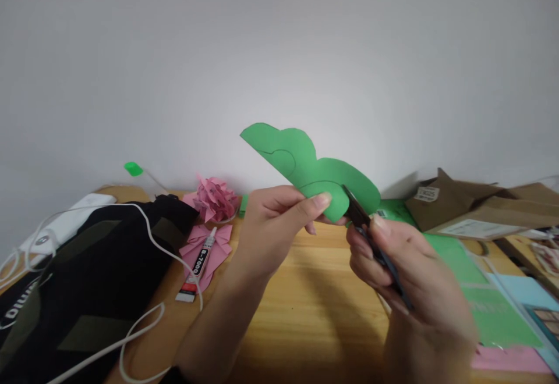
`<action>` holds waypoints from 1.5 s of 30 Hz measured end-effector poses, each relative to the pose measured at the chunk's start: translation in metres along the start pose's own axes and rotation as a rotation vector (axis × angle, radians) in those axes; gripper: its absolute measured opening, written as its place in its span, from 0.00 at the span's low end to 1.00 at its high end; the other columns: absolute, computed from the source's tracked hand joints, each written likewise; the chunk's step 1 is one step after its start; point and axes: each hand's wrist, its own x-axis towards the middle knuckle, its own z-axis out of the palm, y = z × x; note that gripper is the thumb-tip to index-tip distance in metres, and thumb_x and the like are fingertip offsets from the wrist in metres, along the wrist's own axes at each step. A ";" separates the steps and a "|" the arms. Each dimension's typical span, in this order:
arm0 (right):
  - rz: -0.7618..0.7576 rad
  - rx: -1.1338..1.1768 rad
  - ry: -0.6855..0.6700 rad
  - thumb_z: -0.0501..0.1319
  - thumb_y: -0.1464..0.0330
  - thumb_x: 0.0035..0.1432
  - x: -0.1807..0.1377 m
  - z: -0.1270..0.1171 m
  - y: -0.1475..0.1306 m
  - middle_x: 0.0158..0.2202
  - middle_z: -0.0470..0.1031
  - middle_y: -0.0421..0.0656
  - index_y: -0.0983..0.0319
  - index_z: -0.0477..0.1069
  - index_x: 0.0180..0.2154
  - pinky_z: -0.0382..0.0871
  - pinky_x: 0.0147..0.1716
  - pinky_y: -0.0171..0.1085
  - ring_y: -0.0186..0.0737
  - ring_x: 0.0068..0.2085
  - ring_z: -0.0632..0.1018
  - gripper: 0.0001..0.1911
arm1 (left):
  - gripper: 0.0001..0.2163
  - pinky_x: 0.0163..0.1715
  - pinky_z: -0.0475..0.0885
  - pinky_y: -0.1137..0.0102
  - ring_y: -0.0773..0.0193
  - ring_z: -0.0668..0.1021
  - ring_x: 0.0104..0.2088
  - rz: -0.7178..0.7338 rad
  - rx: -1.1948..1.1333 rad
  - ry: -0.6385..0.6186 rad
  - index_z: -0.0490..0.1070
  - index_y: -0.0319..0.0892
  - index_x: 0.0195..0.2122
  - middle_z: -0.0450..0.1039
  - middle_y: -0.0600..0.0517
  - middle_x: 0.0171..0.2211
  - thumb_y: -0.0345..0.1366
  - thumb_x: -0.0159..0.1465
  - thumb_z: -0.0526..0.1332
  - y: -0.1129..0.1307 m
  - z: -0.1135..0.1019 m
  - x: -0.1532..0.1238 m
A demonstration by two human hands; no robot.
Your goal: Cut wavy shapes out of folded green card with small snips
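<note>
My left hand pinches the lower edge of a green paper cut-out with rounded lobes and pencil lines, and holds it up above the wooden table. My right hand is closed round dark scissors. Their blades reach into the paper's right part. The scissor handles are mostly hidden inside my fingers.
A black bag with a white cable lies at the left. Beside it are pink paper flowers and a glue tube. Green sheets, pink and blue paper and a brown paper bag lie at the right.
</note>
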 end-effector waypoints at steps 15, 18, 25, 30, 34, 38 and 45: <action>0.030 -0.066 -0.049 0.60 0.52 0.62 -0.002 -0.007 -0.002 0.15 0.48 0.31 0.60 0.57 0.20 0.37 0.12 0.30 0.25 0.16 0.46 0.26 | 0.15 0.28 0.70 0.67 0.62 0.78 0.26 0.018 0.039 -0.044 0.74 0.44 0.16 0.80 0.51 0.22 0.35 0.60 0.67 0.005 -0.006 0.001; 0.118 -0.135 -0.098 0.59 0.50 0.62 -0.007 -0.018 -0.009 0.14 0.49 0.31 0.61 0.61 0.21 0.36 0.11 0.31 0.26 0.15 0.46 0.26 | 0.16 0.31 0.73 0.66 0.61 0.80 0.26 0.021 0.046 -0.011 0.73 0.43 0.15 0.79 0.51 0.21 0.37 0.60 0.67 0.004 -0.007 0.003; -0.020 -0.042 0.043 0.63 0.49 0.57 -0.017 -0.029 -0.020 0.13 0.50 0.32 0.59 0.73 0.25 0.35 0.10 0.34 0.25 0.12 0.46 0.21 | 0.18 0.26 0.69 0.69 0.60 0.80 0.21 -0.066 -0.043 -0.022 0.69 0.42 0.13 0.74 0.52 0.16 0.39 0.57 0.69 0.004 -0.007 0.005; -0.232 -0.111 0.281 0.65 0.50 0.57 -0.012 -0.018 -0.011 0.14 0.53 0.33 0.57 0.77 0.30 0.38 0.12 0.35 0.27 0.14 0.51 0.17 | 0.17 0.21 0.64 0.71 0.60 0.81 0.22 -0.183 -0.070 -0.142 0.69 0.40 0.13 0.73 0.50 0.15 0.38 0.57 0.68 0.003 -0.004 0.003; -0.265 -0.272 0.389 0.70 0.61 0.53 -0.009 -0.012 -0.007 0.15 0.55 0.33 0.58 0.76 0.29 0.39 0.11 0.34 0.28 0.15 0.53 0.09 | 0.17 0.18 0.57 0.72 0.62 0.79 0.19 -0.267 -0.056 -0.219 0.68 0.40 0.13 0.72 0.49 0.15 0.39 0.56 0.68 0.002 0.001 0.001; -0.301 -0.361 0.404 0.69 0.67 0.54 -0.010 -0.010 -0.008 0.17 0.56 0.35 0.59 0.73 0.24 0.40 0.11 0.33 0.27 0.16 0.55 0.09 | 0.18 0.16 0.51 0.71 0.63 0.77 0.17 -0.303 -0.065 -0.261 0.67 0.40 0.14 0.72 0.49 0.15 0.41 0.54 0.69 0.001 0.003 0.002; -0.391 -0.438 0.428 0.67 0.69 0.58 -0.013 -0.013 -0.005 0.19 0.59 0.33 0.59 0.71 0.27 0.46 0.13 0.33 0.27 0.17 0.58 0.08 | 0.17 0.16 0.49 0.74 0.70 0.74 0.15 -0.391 -0.100 -0.311 0.65 0.39 0.17 0.73 0.50 0.14 0.42 0.56 0.68 0.003 0.003 0.003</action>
